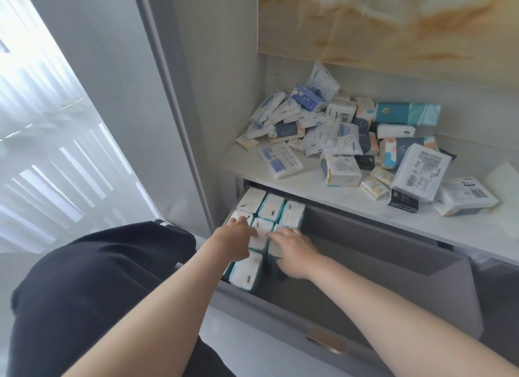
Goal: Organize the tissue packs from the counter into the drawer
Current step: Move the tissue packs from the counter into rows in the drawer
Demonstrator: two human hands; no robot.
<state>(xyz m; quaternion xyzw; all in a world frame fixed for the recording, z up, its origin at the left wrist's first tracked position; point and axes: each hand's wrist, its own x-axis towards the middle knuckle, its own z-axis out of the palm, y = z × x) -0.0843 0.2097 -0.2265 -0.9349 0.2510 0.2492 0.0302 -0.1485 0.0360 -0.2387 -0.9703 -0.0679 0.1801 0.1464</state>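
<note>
A grey drawer (393,253) stands pulled out below a white counter (309,186). Several white-and-teal tissue packs (271,207) stand upright in rows at the drawer's left end. My left hand (236,240) rests on the packs in the left rows, fingers stretched forward. My right hand (293,251) lies over a teal-sided pack (273,249) in the right row, fingers on its top and thumb down its side. A loose heap of mixed tissue packs (337,141) covers the counter.
The drawer's right part is bare grey floor. A gold handle (325,341) sits on the drawer front. A tall grey cabinet side (179,96) rises on the left, a marbled panel (393,26) above the counter. My dark-clothed knee (98,292) is at lower left.
</note>
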